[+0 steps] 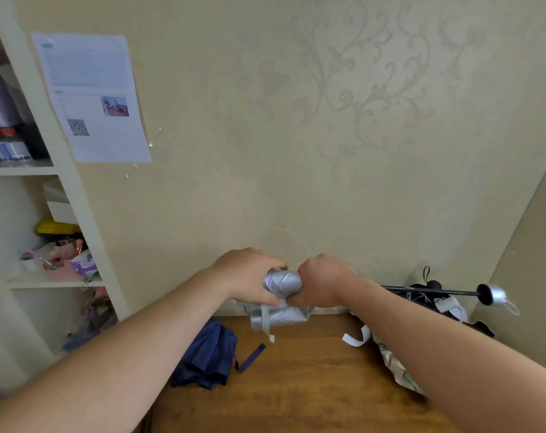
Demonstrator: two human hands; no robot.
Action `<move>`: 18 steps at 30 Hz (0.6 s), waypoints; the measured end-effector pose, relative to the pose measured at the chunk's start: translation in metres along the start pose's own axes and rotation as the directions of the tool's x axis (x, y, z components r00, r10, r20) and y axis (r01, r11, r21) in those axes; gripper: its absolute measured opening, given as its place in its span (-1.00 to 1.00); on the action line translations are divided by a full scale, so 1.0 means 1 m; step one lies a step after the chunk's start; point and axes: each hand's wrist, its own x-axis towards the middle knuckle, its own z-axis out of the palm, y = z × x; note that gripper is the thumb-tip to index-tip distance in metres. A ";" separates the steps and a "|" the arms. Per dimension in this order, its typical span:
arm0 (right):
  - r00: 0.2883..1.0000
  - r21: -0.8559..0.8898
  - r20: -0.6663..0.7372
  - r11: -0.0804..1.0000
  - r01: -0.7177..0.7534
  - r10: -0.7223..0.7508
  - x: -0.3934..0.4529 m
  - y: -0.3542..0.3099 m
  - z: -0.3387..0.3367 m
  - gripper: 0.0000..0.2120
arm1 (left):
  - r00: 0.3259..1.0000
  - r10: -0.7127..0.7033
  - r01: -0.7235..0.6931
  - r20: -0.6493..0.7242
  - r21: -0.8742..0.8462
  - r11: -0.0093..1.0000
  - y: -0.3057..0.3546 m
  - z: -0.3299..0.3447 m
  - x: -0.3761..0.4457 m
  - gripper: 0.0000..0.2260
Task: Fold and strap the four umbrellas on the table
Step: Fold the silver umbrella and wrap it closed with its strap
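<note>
Gripping the silver umbrella (pixel 282 281) with both hands (pixel 249 276) (pixel 324 282) above the surface (pixel 296 385), we are risking the loose folds springing open while its strap (pixel 267 326) is dangling unfastened below.

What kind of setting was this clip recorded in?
Likely a room in a home: patterned wallpaper, a white shelf unit cluttered with household items, and a wooden table against the wall. A printed notice is taped up.

We can read no text: the printed sheet (pixel 92 96) on the wall at ten o'clock bears a QR code and blurred lines.
</note>
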 end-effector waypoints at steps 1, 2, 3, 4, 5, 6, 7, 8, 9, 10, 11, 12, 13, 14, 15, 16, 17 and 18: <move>1.000 0.035 0.011 0.999 0.008 -0.008 0.000 0.000 0.000 -0.59 | 0.999 -0.033 0.036 -0.035 0.094 0.995 0.000 0.002 -0.001 -0.65; 1.000 0.075 0.024 0.997 0.014 -0.015 0.000 0.001 0.000 -0.57 | 0.995 -0.073 0.083 -0.065 0.158 0.984 -0.003 0.005 -0.003 -0.61; 0.999 0.118 0.038 0.993 0.017 -0.021 -0.001 0.003 0.000 -0.55 | 0.990 -0.102 0.118 -0.096 0.190 0.975 -0.006 0.008 -0.004 -0.56; 0.998 0.161 0.055 0.987 0.015 -0.024 -0.002 0.006 0.000 -0.54 | 0.985 -0.108 0.134 -0.131 0.209 0.969 -0.008 0.010 -0.006 -0.52; 0.997 0.204 0.075 0.979 0.012 -0.028 -0.004 0.008 0.001 -0.53 | 0.983 -0.102 0.135 -0.155 0.220 0.966 -0.010 0.010 -0.008 -0.50; 0.995 0.242 0.094 0.970 0.009 -0.033 -0.005 0.010 0.001 -0.54 | 0.982 -0.096 0.133 -0.165 0.230 0.964 -0.011 0.010 -0.009 -0.49; 0.993 0.270 0.108 0.963 0.007 -0.037 -0.006 0.011 0.002 -0.54 | 0.983 -0.086 0.123 -0.162 0.235 0.964 -0.011 0.010 -0.010 -0.47; 0.993 0.291 0.113 0.957 0.005 -0.040 -0.008 0.011 0.003 -0.55 | 0.986 -0.076 0.110 -0.147 0.238 0.965 -0.010 0.009 -0.011 -0.46; 0.993 0.304 0.112 0.953 0.006 -0.042 -0.009 0.011 0.003 -0.55 | 0.988 -0.075 0.105 -0.131 0.233 0.967 -0.010 0.010 -0.011 -0.44; 0.993 0.307 0.108 0.952 0.010 -0.046 -0.010 0.010 0.003 -0.56 | 0.990 -0.076 0.102 -0.120 0.226 0.969 -0.010 0.010 -0.011 -0.44; 0.993 0.304 0.104 0.953 0.019 -0.053 -0.010 0.010 0.003 -0.56 | 0.991 -0.075 0.097 -0.107 0.221 0.971 -0.010 0.010 -0.013 -0.45; 0.993 0.292 0.098 0.956 0.027 -0.058 -0.011 0.009 0.003 -0.56 | 0.993 -0.078 0.096 -0.093 0.215 0.972 -0.010 0.011 -0.014 -0.47; 0.994 0.272 0.088 0.962 0.034 -0.060 -0.011 0.008 0.002 -0.56 | 0.993 -0.083 0.099 -0.082 0.206 0.974 -0.010 0.012 -0.015 -0.48; 0.996 0.244 0.072 0.969 0.041 -0.061 -0.011 0.008 0.002 -0.56 | 0.993 -0.092 0.105 -0.078 0.189 0.976 -0.009 0.014 -0.015 -0.49; 0.997 0.214 0.051 0.976 0.047 -0.059 -0.012 0.008 0.002 -0.56 | 0.991 -0.105 0.117 -0.078 0.169 0.979 -0.009 0.017 -0.015 -0.51; 0.998 0.185 0.030 0.981 0.052 -0.059 -0.012 0.008 0.002 -0.56 | 0.989 -0.122 0.132 -0.078 0.150 0.980 -0.008 0.018 -0.016 -0.52; 0.998 0.145 0.010 0.987 0.064 -0.066 -0.013 0.008 0.001 -0.56 | 0.987 -0.141 0.150 -0.078 0.134 0.980 -0.008 0.020 -0.016 -0.53; 0.997 0.085 -0.010 0.993 0.083 -0.083 -0.014 0.008 0.000 -0.56 | 0.985 -0.157 0.166 -0.076 0.124 0.978 -0.008 0.022 -0.017 -0.55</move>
